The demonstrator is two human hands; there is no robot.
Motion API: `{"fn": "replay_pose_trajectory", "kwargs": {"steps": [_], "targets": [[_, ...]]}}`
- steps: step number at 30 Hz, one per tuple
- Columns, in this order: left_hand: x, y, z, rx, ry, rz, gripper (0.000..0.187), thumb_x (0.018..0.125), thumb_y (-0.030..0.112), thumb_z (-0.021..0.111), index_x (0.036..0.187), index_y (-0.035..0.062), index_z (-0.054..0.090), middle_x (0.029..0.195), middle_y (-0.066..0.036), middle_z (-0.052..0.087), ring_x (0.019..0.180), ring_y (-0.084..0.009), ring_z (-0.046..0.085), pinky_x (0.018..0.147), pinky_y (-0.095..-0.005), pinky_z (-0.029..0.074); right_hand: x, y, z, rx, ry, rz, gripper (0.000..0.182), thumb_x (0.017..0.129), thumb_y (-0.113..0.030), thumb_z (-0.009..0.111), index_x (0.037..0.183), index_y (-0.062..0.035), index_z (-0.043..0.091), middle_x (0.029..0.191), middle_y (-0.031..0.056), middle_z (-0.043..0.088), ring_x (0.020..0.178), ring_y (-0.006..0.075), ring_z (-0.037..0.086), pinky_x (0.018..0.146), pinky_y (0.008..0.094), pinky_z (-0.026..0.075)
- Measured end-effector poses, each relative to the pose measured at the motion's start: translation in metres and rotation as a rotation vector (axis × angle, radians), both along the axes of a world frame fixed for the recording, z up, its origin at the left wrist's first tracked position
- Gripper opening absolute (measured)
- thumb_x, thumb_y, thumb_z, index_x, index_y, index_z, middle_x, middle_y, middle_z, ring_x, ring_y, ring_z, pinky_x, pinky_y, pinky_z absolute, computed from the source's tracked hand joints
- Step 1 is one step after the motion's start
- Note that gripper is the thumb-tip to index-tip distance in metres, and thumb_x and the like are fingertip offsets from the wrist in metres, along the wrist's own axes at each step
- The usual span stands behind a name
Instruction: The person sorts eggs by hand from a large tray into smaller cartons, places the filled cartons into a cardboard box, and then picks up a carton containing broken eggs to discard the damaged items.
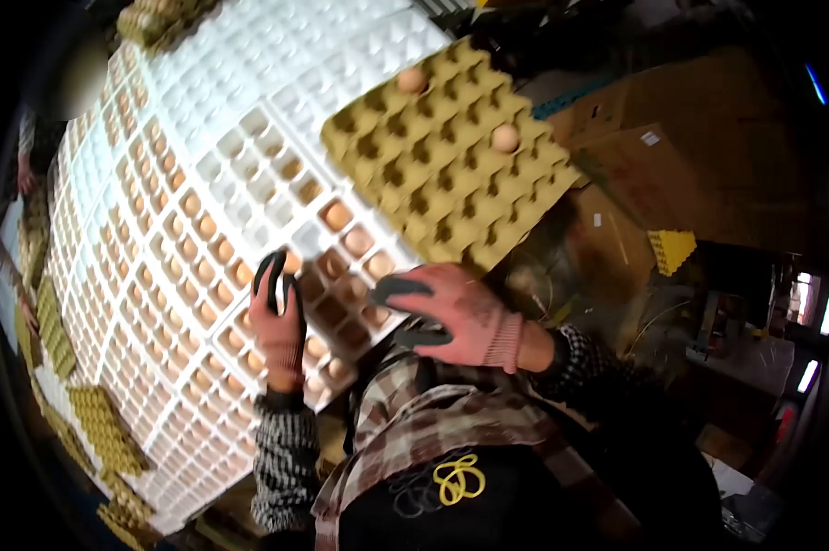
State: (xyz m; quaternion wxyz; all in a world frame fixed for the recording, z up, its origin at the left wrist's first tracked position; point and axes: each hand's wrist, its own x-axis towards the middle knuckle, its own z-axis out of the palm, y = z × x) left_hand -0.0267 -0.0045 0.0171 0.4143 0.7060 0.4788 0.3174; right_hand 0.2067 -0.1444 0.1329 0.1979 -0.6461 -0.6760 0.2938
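Observation:
My left hand (278,321), in a pink glove with dark fingertips, is over the near part of a white egg tray (240,197). Its fingers are apart, and a brown egg (292,262) sits beside its fingertips. On the right, my right hand (456,314), gloved alike, spreads its thumb and fingers near another egg (375,315) at the tray's edge. No egg shows in either hand. Brown eggs fill some cells around them; other cells are bare. A tan pulp egg tray (446,170) lies beyond my right hand, with one egg (412,80) near its far edge and another egg (505,139) at its right.
Rows of white trays with eggs cover the large surface to the left. Pulp trays (107,427) line its far left side, where another person's hand (28,317) shows. A cardboard box (681,156) stands at right. Yellow rubber bands (458,479) lie against my dark clothing.

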Motion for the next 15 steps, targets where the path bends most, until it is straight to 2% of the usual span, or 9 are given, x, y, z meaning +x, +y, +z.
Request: {"fn": "replay_pose_trajectory", "kwargs": {"steps": [1,3,6,7,9,11,13,14,15], "targets": [[0.013,-0.004,0.015,-0.010,-0.049,-0.018,0.038,0.081,-0.004,0.059,0.118,-0.0009,0.060,0.118,-0.016,0.062,0.113,-0.0269,0.058,0.096,-0.0331,0.044,0.031,-0.005,0.022,0.057,-0.047,-0.236,0.052,0.075,-0.024,0.072,0.124,-0.0135,0.057,0.129,0.0142,0.051,0.123,0.0291,0.047,0.103,0.0395,0.038],[0.044,-0.015,0.050,-0.043,-0.069,-0.093,0.036,0.080,-0.005,0.059,0.116,-0.0021,0.061,0.115,-0.015,0.064,0.108,-0.0256,0.061,0.094,-0.0316,0.045,0.115,0.000,0.030,0.049,-0.061,-0.765,0.051,0.074,-0.017,0.072,0.124,-0.0137,0.057,0.131,0.0128,0.050,0.122,0.0314,0.048,0.103,0.0410,0.039],[0.091,-0.023,0.076,0.027,-0.003,-0.170,0.033,0.078,-0.003,0.062,0.111,-0.0009,0.063,0.109,-0.014,0.066,0.101,-0.0242,0.065,0.088,-0.0299,0.049,0.200,0.019,0.000,0.171,-0.566,-0.289,0.053,0.073,-0.013,0.071,0.124,-0.0139,0.057,0.130,0.0119,0.050,0.116,0.0332,0.050,0.100,0.0415,0.041],[0.095,-0.023,0.073,0.041,0.028,-0.156,0.032,0.078,-0.003,0.063,0.110,-0.0002,0.064,0.109,-0.014,0.066,0.098,-0.0233,0.066,0.085,-0.0292,0.050,0.203,0.032,-0.012,0.125,-0.672,-0.036,0.054,0.072,-0.011,0.071,0.124,-0.0141,0.058,0.129,0.0126,0.050,0.115,0.0334,0.051,0.099,0.0414,0.041],[0.079,-0.019,0.048,-0.155,0.138,-0.070,0.027,0.079,0.004,0.069,0.106,0.0045,0.065,0.103,-0.013,0.065,0.081,-0.0230,0.068,0.074,-0.0300,0.053,0.217,0.044,-0.011,-0.011,-0.536,-0.019,0.051,0.074,-0.014,0.073,0.123,-0.0196,0.060,0.134,0.0176,0.047,0.111,0.0326,0.054,0.096,0.0400,0.044],[0.064,-0.030,0.027,-0.323,0.519,-0.084,0.032,0.074,0.011,0.074,0.105,0.0080,0.065,0.104,-0.012,0.059,0.084,-0.0262,0.065,0.075,-0.0340,0.052,0.239,0.039,-0.022,0.110,-0.179,-0.221,0.045,0.078,-0.015,0.070,0.122,-0.0139,0.060,0.130,0.0164,0.053,0.104,0.0291,0.058,0.088,0.0374,0.049],[0.074,-0.060,-0.001,-0.010,0.950,-0.236,0.036,0.070,0.013,0.074,0.105,0.0088,0.066,0.104,-0.011,0.059,0.096,-0.0294,0.061,0.081,-0.0393,0.051,0.260,0.038,-0.005,-0.065,0.895,-0.587,0.040,0.083,-0.018,0.066,0.119,-0.0049,0.059,0.119,0.0126,0.060,0.095,0.0233,0.062,0.081,0.0329,0.052],[0.072,-0.065,-0.013,0.016,0.901,-0.250,0.040,0.067,0.014,0.073,0.106,0.0116,0.066,0.112,-0.012,0.056,0.101,-0.0337,0.057,0.085,-0.0447,0.048,0.261,0.046,-0.001,-0.073,0.894,-0.579,0.040,0.083,-0.018,0.066,0.119,-0.0049,0.059,0.119,0.0126,0.060,0.095,0.0233,0.062,0.081,0.0329,0.052],[0.079,-0.066,-0.013,0.059,0.963,-0.251,0.038,0.068,0.012,0.072,0.106,0.0115,0.066,0.109,-0.012,0.058,0.098,-0.0336,0.059,0.083,-0.0431,0.049,0.259,0.055,0.003,-0.129,1.246,-0.625,0.038,0.085,-0.020,0.065,0.118,-0.0022,0.058,0.114,0.0106,0.062,0.094,0.0203,0.062,0.079,0.0308,0.052]]}}
